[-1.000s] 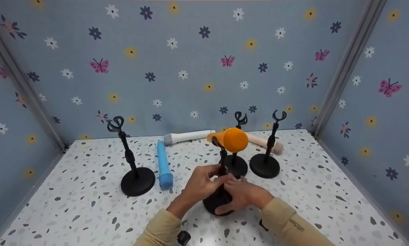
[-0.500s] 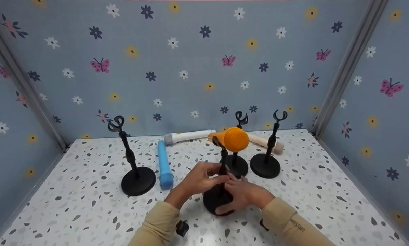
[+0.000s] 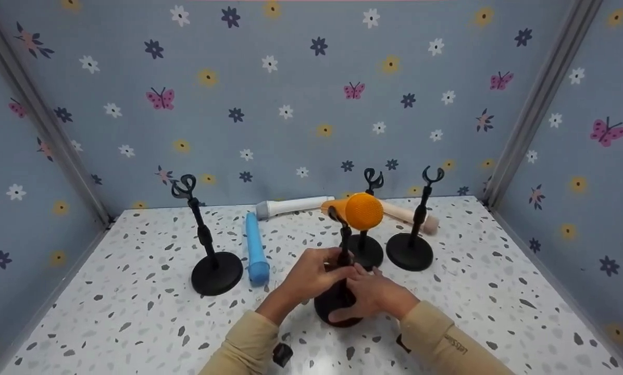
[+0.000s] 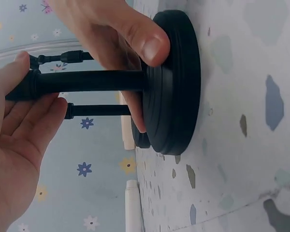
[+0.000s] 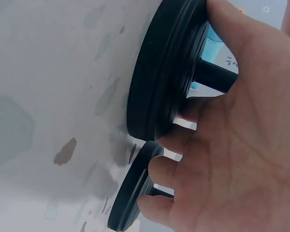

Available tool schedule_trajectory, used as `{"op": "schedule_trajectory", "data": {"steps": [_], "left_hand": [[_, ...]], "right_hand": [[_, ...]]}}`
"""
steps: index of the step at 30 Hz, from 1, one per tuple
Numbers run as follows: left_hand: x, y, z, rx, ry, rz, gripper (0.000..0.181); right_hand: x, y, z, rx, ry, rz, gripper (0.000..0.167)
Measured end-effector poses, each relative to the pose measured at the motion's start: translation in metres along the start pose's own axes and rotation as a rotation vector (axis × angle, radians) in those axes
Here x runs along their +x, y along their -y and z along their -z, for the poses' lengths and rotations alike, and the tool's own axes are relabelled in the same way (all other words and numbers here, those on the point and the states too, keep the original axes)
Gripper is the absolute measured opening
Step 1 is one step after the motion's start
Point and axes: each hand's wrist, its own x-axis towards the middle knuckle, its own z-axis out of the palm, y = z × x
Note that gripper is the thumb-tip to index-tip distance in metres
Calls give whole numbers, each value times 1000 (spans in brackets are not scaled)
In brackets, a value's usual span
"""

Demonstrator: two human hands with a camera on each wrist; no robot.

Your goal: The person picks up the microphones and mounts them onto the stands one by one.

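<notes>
An orange microphone (image 3: 364,211) rests in the clip atop the nearest black stand (image 3: 345,245), its round head facing the camera. My left hand (image 3: 311,275) pinches that stand's pole between thumb and fingers; the left wrist view shows the grip on the thicker collar (image 4: 24,86). Around the round base (image 4: 176,82) of the same stand, my right hand (image 3: 370,296) has its thumb on one side and fingers on the other. In the right wrist view, the right hand (image 5: 232,125) holds the edge of the base (image 5: 166,72), which sits on the table.
An unloaded stand (image 3: 216,273) is at left, beside a blue microphone (image 3: 256,247). Two more stands (image 3: 364,252) (image 3: 410,252) are behind and right. White (image 3: 296,207) and beige (image 3: 402,212) microphones lie along the patterned back wall (image 3: 290,140). A small black object (image 3: 282,354) lies near my left sleeve.
The head view has shifted slightly, moving the whole scene a little rightward. Both hands keep their places on the stand, with the left hand moving only slightly at the pole.
</notes>
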Motion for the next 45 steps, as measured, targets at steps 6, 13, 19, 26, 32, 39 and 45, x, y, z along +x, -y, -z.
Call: {"op": "schedule_trajectory", "data": {"steps": [6,13,19,26,32,39,45], "left_hand": [[2,2,4,-41,38,30,16],[4,6,6,-40,63,8,15],[1,3,5,9,58,19,22],[-20,-4,11,348,192,214,60],[-51,-9,1,542,374,397,72],[-61,-13,-16,676,450,461,77],[-61,-13,-21,710,446,467,73]], "right_hand": [[-3,6,-1,-8,-67,40,112],[-4,9,-1,-38,-89,19,113],[-3,4,-2,-44,-66,25,113],[-15,-21,4,-8,38,41,97],[-40,-26,5,-89,36,53,84],[-46,-23,0,-131,29,104,80],[-41,-19,-2,-87,-7,64,80]]}}
